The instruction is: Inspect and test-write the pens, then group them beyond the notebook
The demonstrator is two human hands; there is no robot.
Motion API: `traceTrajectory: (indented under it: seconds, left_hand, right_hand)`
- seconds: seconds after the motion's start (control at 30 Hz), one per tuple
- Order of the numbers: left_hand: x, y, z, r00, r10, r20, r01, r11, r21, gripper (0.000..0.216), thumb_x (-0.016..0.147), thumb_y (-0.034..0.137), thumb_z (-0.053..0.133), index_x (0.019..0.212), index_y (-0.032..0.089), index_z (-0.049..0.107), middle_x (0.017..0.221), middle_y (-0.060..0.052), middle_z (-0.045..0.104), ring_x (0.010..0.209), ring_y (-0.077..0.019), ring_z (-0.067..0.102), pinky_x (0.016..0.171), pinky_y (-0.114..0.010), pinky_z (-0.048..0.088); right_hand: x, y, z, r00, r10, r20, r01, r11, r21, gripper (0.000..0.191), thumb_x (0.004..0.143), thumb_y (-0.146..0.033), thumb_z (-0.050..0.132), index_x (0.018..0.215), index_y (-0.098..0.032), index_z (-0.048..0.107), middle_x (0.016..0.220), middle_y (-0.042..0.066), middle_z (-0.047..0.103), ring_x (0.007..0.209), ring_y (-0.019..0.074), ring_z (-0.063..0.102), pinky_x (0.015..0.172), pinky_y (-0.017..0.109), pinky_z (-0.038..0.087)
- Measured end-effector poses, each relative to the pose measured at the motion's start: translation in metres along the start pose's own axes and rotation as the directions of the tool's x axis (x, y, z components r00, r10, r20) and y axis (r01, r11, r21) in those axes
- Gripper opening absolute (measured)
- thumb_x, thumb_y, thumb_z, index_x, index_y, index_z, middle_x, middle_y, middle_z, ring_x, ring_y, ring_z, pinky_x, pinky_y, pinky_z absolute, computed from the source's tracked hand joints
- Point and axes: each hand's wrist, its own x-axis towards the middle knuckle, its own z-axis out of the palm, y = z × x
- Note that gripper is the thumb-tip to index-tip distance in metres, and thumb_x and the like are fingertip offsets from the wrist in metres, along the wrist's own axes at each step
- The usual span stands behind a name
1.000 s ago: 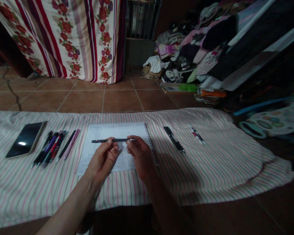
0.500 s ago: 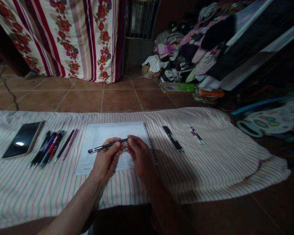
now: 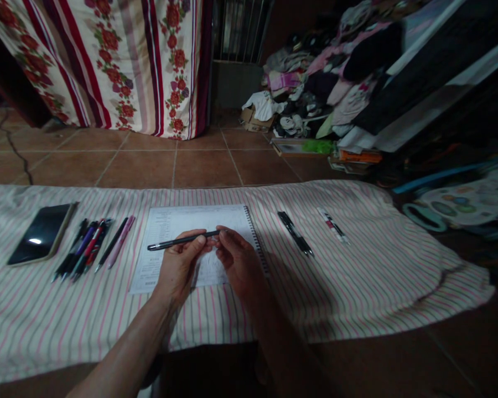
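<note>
One slim black plastic-looking pen (image 3: pixel 177 241) over a white spiral-bound notebook (image 3: pixel 207 215) in our head view: left hand (image 3: pixel 179 267) pinching the barrel, right hand (image 3: pixel 240 261) pinching the right end. Should be light, stiff, slick; we'd grip mid-barrel. Its left end's higher than half a second ago.

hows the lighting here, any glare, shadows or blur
Head view: dim overall, near black at the bottom middle; head view: bright glare on the phone; head view: soft shadow on the striped cloth beside the right hand; head view: print on the notebook too soft to read.
</note>
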Motion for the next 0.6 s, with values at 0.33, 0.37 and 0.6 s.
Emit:
traceTrajectory:
  seconds: [0.33, 0.37, 0.6]
  left_hand:
    - [-0.0026, -0.0013, 0.0059, 0.998, 0.047, 0.046, -0.049, 0.997, 0.058, 0.026, 0.062, 0.021, 0.077, 0.084, 0.012, 0.066, 0.074, -0.007, 0.073, 0.074, -0.0162, 0.069, 0.079, -0.028, 0.053]
    - [-0.0029, -0.0018, 0.0064, 0.998, 0.053, 0.042, -0.055, 0.997, 0.059, 0.025, 0.062, 0.021, 0.077, 0.083, 0.012, 0.066, 0.076, -0.008, 0.073, 0.074, -0.0164, 0.069, 0.080, -0.028, 0.053]
    - [-0.0024, -0.0080, 0.0099, 0.997, 0.049, -0.068, -0.047, 0.998, 0.034, 0.029, 0.058, 0.023, 0.079, 0.082, 0.011, 0.067, 0.074, -0.007, 0.073, 0.074, -0.0183, 0.070, 0.083, -0.032, 0.052]
  right_hand:
    - [0.0048, -0.0006, -0.0056, 0.995, -0.006, -0.098, 0.001, 0.999, -0.047, 0.029, 0.053, -0.035, 0.080, 0.073, -0.019, 0.067, 0.066, -0.004, 0.064, 0.059, 0.0059, 0.054, 0.054, 0.017, 0.042]
    - [0.0050, -0.0007, -0.0058, 0.995, -0.020, -0.094, 0.014, 0.998, -0.062, 0.029, 0.054, -0.036, 0.080, 0.073, -0.019, 0.067, 0.065, -0.004, 0.063, 0.058, 0.0060, 0.053, 0.054, 0.017, 0.042]
    - [0.0090, 0.0016, -0.0050, 0.991, -0.103, -0.084, 0.095, 0.991, -0.091, 0.024, 0.053, -0.034, 0.079, 0.068, -0.019, 0.067, 0.059, -0.005, 0.057, 0.053, 0.0059, 0.046, 0.052, 0.020, 0.037]
